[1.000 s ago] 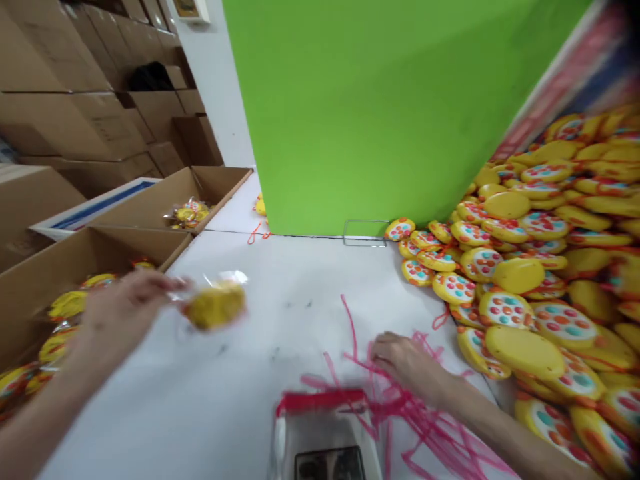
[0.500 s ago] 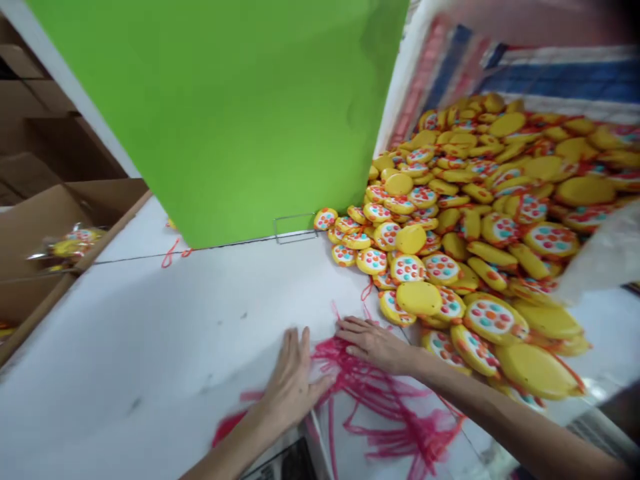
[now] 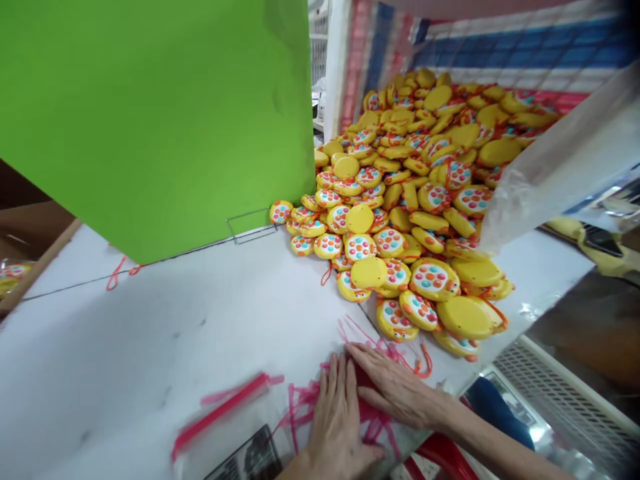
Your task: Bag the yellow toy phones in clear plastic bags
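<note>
Yellow toy discs [image 3: 400,200]: heap, too many to count. Hands: two. Green board [image 3: 150,113]: one. Red-strip bags [image 3: 225,427]: one visible.

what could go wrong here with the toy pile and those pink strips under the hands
The yellow toys are heaped high and spill to the table edge; a nudge might send some off. Both hands, left hand and right hand, press flat on tangled pink strips, which may snag or drag out several at once.

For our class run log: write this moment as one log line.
left hand: flat on pink ties | right hand: flat on ties, beside left | yellow toys: heaped right | table: white
</note>
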A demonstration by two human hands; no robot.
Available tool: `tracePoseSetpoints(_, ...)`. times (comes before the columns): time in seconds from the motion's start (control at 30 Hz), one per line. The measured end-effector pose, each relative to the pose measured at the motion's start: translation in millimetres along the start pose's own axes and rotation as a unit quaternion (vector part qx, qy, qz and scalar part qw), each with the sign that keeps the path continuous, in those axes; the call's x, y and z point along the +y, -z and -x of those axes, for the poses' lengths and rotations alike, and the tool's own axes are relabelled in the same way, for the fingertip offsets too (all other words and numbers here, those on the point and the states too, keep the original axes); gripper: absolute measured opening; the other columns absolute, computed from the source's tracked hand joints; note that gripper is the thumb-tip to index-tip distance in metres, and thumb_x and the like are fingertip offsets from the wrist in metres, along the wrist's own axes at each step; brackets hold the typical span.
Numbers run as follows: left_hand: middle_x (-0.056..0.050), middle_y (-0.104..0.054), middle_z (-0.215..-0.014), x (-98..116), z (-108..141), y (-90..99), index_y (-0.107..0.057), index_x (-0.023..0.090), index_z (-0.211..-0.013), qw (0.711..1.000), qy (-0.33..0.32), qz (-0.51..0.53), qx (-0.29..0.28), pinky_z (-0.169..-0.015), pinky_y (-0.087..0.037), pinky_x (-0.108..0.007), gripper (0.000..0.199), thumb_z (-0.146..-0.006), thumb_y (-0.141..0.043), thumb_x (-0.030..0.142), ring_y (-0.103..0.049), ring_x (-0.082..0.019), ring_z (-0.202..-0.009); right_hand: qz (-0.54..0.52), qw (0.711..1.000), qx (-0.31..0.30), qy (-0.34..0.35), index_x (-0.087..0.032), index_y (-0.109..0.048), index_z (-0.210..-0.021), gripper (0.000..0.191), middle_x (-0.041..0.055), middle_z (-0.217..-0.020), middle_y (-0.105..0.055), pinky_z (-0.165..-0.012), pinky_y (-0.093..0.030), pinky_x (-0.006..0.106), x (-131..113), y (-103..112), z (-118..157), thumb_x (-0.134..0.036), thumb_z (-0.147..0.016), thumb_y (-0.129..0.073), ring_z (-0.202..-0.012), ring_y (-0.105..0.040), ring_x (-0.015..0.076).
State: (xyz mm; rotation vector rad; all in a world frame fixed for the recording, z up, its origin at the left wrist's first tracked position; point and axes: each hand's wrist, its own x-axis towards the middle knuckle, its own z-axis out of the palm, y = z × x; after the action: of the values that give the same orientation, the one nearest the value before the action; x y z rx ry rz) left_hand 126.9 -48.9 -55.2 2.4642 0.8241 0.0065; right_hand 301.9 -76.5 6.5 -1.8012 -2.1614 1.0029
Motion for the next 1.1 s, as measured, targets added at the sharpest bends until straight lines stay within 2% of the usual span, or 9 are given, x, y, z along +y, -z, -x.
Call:
tracePoseSetpoints(0.17, -0.019, -0.014, -0.148, 3, -8, 24.3, -0.021, 0.003, -0.140, 0.999, 0.013, 0.010, -0.043, -0.112, -0.021, -0.050, 0.072, -0.078, -0.053, 0.024, -0.009, -0.031, -0.137, 0.003, 1.000, 0.004, -0.001, -0.003, -0.017, -0.141, 0.099, 0.0217, -0.146, -0.023, -0.110, -0.023, 0.049, 7, -19, 5, -0.044, -0.068, -0.069, -0.136, -0.018, 0.0311)
tracePoseSetpoints(0.27, -0.018, -0.020, -0.148, 2, -14, 30.9, -0.028, 0.003, -0.138, 0.998, 0.035, 0.010, -0.043, -0.112, -0.023, -0.048, 0.060, -0.080, -0.041, 0.011, -0.015, -0.029, -0.137, 0.006, 0.998, 0.065, -0.001, -0.009, -0.027, -0.139, 0.083, 0.0192, -0.143, -0.033, -0.108, -0.027, 0.050, 10, -29, -4, -0.031, -0.071, -0.068, -0.133, -0.025, 0.0308)
tracePoseSetpoints(0.37, -0.018, -0.026, -0.146, -4, -20, 31.1, -0.035, 0.002, -0.134, 0.999, 0.030, 0.013, -0.034, -0.112, -0.027, -0.043, 0.050, -0.084, -0.029, 0.008, -0.019, -0.026, -0.137, -0.011, 0.995, 0.099, -0.006, -0.011, -0.034, -0.135, 0.057, 0.0189, -0.138, -0.039, -0.106, -0.030, 0.047, 7, -29, -13, -0.015, -0.080, -0.050, -0.130, -0.032, 0.0273)
tracePoseSetpoints(0.5, -0.019, -0.037, -0.142, -14, -29, 36.8, -0.046, 0.004, -0.126, 0.999, 0.037, 0.017, -0.008, -0.110, -0.029, -0.044, 0.045, -0.086, -0.027, 0.008, -0.029, -0.026, -0.134, -0.050, 0.992, 0.119, -0.004, -0.009, -0.052, -0.113, 0.040, 0.0204, -0.121, -0.053, -0.104, -0.030, 0.050, -3, -23, -28, -0.002, -0.078, -0.034, -0.121, -0.042, 0.0279)
tracePoseSetpoints(0.67, -0.017, -0.062, -0.112, -23, -36, 60.3, -0.057, 0.011, -0.102, 0.995, 0.087, 0.033, 0.042, -0.095, -0.040, -0.046, 0.036, -0.083, -0.027, 0.007, -0.055, -0.028, -0.108, -0.152, 0.977, 0.148, -0.019, -0.015, -0.054, -0.082, 0.023, 0.0111, -0.085, -0.061, -0.078, -0.046, 0.041, -7, -25, -59, -0.003, -0.072, -0.037, -0.079, -0.057, 0.0235)
tracePoseSetpoints(0.73, -0.010, -0.066, -0.090, -28, -34, 71.7, -0.056, 0.017, -0.091, 0.992, 0.100, 0.057, 0.053, -0.079, -0.047, -0.036, 0.033, -0.086, -0.024, 0.011, -0.061, -0.021, -0.084, -0.214, 0.964, 0.156, -0.027, -0.017, -0.051, -0.073, 0.018, 0.0034, -0.070, -0.056, -0.066, -0.044, 0.033, -8, -25, -69, -0.004, -0.068, -0.040, -0.065, -0.052, 0.0183)
tracePoseSetpoints(0.83, -0.001, -0.063, -0.072, -33, -31, 84.6, -0.051, 0.022, -0.080, 0.989, 0.096, 0.098, 0.057, -0.058, -0.042, -0.025, 0.025, -0.089, -0.028, 0.023, -0.058, -0.016, -0.063, -0.329, 0.933, 0.141, -0.028, -0.018, -0.048, -0.063, 0.008, -0.0047, -0.056, -0.044, -0.051, -0.036, 0.024, -14, -21, -77, -0.014, -0.069, -0.047, -0.054, -0.041, 0.0117)
tracePoseSetpoints(0.93, 0.000, -0.061, -0.068, -35, -30, 89.7, -0.048, 0.023, -0.075, 0.986, 0.088, 0.132, 0.060, -0.055, -0.036, -0.026, 0.021, -0.088, -0.033, 0.029, -0.055, -0.016, -0.059, -0.434, 0.890, 0.139, -0.024, -0.017, -0.050, -0.063, 0.022, -0.0067, -0.053, -0.038, -0.047, -0.031, 0.021, -26, -18, -80, -0.037, -0.071, -0.056, -0.051, -0.034, 0.0094)
tracePoseSetpoints(1.1, -0.004, -0.058, -0.067, -29, -30, 91.3, -0.048, 0.020, -0.080, 0.973, 0.112, 0.188, 0.068, -0.057, -0.031, -0.029, 0.024, -0.087, -0.025, 0.025, -0.049, -0.018, -0.058, -0.524, 0.807, 0.267, -0.062, -0.021, -0.037, -0.050, 0.041, -0.0075, -0.049, -0.029, -0.049, -0.028, 0.022, -43, -21, -86, -0.050, -0.072, -0.055, -0.050, -0.028, 0.0086)
